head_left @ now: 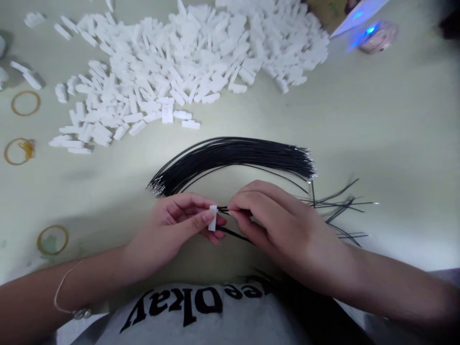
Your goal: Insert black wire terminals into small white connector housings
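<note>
My left hand (172, 225) pinches a small white plastic connector housing (212, 218) upright between thumb and fingers. My right hand (273, 215) is close against it, its fingertips holding thin black wires (233, 235) whose ends reach the housing's side. The fingers hide most of those wires. Just beyond my hands lies a curved bundle of black wires (230, 158) with bare metal terminals at both ends. Its left end is close to my left hand. Several loose black wires (338, 206) fan out to the right of my right hand.
A large heap of white connector housings (179, 62) covers the far part of the pale table (395, 120). Several rubber bands (25, 103) lie at the left. A blue-lit object (377, 37) sits at the top right, beside a sheet of paper.
</note>
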